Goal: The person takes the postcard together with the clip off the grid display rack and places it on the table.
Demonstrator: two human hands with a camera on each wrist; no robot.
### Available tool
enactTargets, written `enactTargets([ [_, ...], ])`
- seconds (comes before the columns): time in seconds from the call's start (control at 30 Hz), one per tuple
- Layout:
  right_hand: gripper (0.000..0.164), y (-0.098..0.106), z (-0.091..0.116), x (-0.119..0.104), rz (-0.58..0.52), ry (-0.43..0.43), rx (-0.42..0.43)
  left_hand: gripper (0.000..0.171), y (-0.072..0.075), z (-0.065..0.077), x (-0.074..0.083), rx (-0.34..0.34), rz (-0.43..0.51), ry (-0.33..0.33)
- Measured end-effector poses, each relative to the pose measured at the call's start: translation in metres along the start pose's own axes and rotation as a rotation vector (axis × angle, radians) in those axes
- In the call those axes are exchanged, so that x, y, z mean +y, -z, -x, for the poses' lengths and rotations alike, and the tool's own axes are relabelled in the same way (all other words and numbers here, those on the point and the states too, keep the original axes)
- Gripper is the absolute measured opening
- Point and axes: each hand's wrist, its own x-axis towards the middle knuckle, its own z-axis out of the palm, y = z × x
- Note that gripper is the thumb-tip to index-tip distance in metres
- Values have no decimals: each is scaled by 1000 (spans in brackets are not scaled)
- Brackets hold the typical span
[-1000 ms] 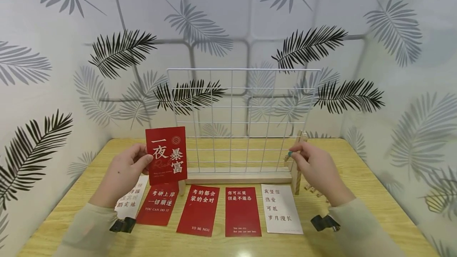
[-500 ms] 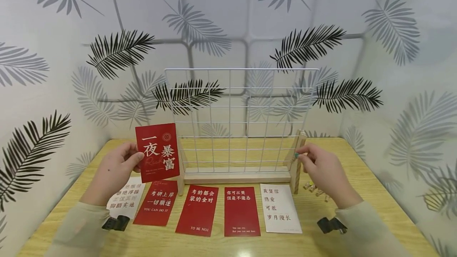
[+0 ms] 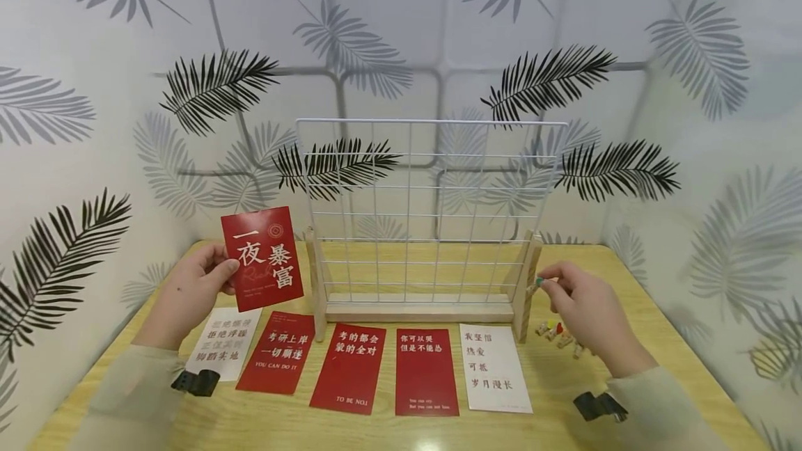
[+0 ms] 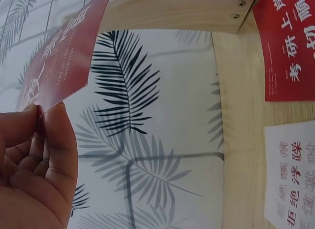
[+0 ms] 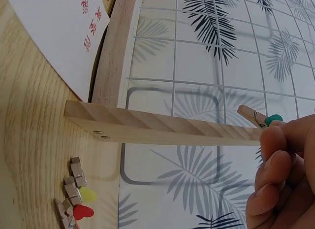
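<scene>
My left hand (image 3: 188, 291) pinches a red card (image 3: 263, 259) with white characters by its left edge, thumb in front. It is raised to the left of a white wire grid (image 3: 407, 214) that stands in a wooden base (image 3: 420, 310). In the left wrist view the card (image 4: 69, 56) tilts away above the thumb and forefinger. By the base's right upright, my right hand (image 3: 592, 308) pinches a small wooden clothespin (image 5: 252, 115) with a teal heart on it. The fingers cover part of that clothespin.
A row of red and white cards lies before the grid, among them a red card (image 3: 347, 367) and a white card (image 3: 495, 367). Several small clothespins with coloured hearts (image 3: 554, 333) lie right of the base. Patterned walls surround the wooden table (image 3: 376, 430).
The left hand has carried its red card leftward and slightly up, uncovering more of the white card below. The right hand has moved right with the clothespin, away from the grid.
</scene>
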Motion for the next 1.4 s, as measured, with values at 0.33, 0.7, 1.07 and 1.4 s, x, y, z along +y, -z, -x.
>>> enactTargets([
  [0.33, 22, 5, 6, 15, 0, -55, -33, 26, 5, -9, -16, 47, -103, 10],
  [0.7, 31, 13, 17, 41, 22, -151, -139, 24, -10, -33, -38, -36, -73, 58],
  [1.07, 33, 16, 28, 62, 48, -202, -182, 23, -29, -48, -50, -73, -42, 122],
  [1.4, 32, 18, 33, 84, 66, -238, -228, 20, -44, -54, -58, -86, -58, 158],
])
